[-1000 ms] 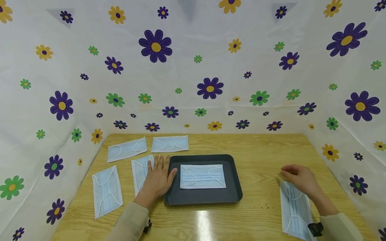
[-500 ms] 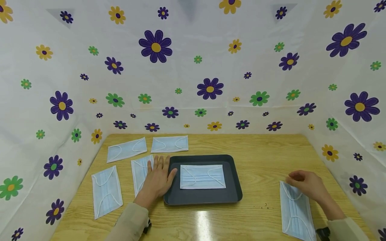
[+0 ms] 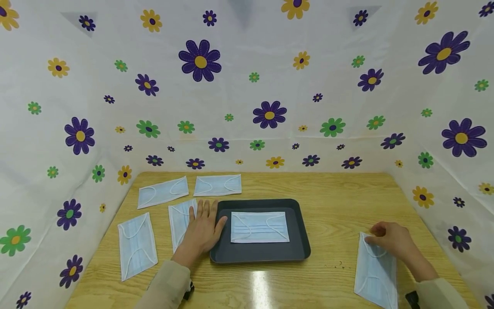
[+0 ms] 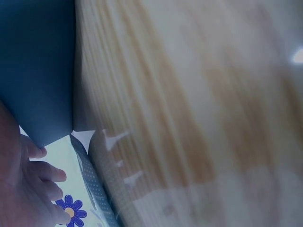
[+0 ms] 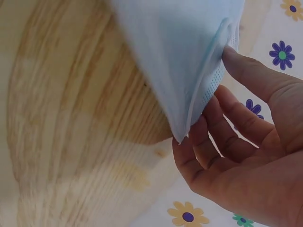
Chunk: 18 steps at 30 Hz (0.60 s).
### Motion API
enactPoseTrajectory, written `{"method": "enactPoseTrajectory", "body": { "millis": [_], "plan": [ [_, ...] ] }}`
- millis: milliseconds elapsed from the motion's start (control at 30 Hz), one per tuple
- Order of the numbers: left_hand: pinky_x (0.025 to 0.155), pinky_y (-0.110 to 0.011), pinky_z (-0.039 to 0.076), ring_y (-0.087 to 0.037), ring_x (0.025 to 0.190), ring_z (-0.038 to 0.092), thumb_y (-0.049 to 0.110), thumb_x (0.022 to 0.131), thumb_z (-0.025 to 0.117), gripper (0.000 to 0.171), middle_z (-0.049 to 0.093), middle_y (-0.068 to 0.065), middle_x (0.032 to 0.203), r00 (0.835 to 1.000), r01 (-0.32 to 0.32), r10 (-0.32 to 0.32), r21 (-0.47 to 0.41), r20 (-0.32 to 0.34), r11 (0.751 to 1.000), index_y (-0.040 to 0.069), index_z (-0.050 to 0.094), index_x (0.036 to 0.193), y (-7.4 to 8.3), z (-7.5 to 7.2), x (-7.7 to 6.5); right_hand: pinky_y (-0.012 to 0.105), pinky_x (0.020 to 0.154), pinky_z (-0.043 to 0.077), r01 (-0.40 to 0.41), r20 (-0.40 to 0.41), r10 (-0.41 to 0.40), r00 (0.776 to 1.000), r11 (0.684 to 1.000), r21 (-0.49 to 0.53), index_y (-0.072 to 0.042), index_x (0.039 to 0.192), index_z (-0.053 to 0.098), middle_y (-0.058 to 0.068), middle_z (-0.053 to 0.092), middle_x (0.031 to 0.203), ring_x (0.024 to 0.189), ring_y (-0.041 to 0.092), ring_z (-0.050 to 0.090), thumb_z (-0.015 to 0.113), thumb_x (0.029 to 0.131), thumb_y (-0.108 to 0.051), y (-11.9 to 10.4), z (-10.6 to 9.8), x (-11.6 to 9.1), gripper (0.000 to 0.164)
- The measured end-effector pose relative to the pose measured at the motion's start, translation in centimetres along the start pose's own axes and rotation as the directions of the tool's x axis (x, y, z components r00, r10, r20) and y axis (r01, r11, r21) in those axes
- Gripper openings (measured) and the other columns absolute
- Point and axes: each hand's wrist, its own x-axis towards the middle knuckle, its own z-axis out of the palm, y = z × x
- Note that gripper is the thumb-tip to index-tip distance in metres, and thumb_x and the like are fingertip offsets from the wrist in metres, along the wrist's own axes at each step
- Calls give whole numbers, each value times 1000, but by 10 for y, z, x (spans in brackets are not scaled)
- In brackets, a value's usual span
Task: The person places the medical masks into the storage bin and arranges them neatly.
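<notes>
My right hand (image 3: 395, 240) pinches the far end of a pale blue face mask (image 3: 374, 274) at the right side of the table. In the right wrist view the thumb lies on the upper face of that mask (image 5: 184, 56), with the fingers behind its edge. My left hand (image 3: 202, 225), fingers straight and spread, rests at the left rim of a dark tray (image 3: 262, 253). It partly covers another mask (image 3: 179, 219) beside the tray. One face mask (image 3: 259, 227) lies flat inside the tray, ear loops up. The left wrist view shows the tray's wall (image 4: 38, 61) beside the fingers.
Three more masks lie on the wooden table (image 3: 332, 201): a left mask (image 3: 137, 246), a back left mask (image 3: 163, 192) and a back mask (image 3: 217, 185). A white flowered cloth (image 3: 231, 90) encloses the table at the back and sides.
My right hand has moved from just beyond the right-hand mask onto its far end and taken hold; the mask has shifted slightly left and tilted. The left hand and tray have stayed put.
</notes>
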Motion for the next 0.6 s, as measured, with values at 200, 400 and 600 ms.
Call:
{"method": "enactPoseTrajectory", "body": {
  "millis": [200,400,600],
  "plan": [
    [127,-72,9,-49,161,15,53,113,34,74,26,-31,170,1000,6,-6,-7,21,1000,4,24,167,-2,1,1,39,70,54,-33,26,32,999,999,28,7,104,68,20,73,97,87,30,69,79,94,-31,5,2,1,41],
    [127,-72,9,-49,161,17,52,113,34,73,27,-31,169,1000,2,-2,-3,9,1000,4,24,167,-2,2,1,38,70,53,7,-16,-7,1000,999,38,9,102,68,18,73,93,84,28,68,72,99,-22,6,5,0,32],
    [127,-71,9,-49,161,16,53,113,34,74,27,-31,169,1000,7,-7,-3,12,1000,4,24,168,-1,0,0,29,70,50,-45,16,43,999,982,184,11,108,66,23,71,104,90,20,62,60,107,-25,2,2,1,36]
  ]
}}
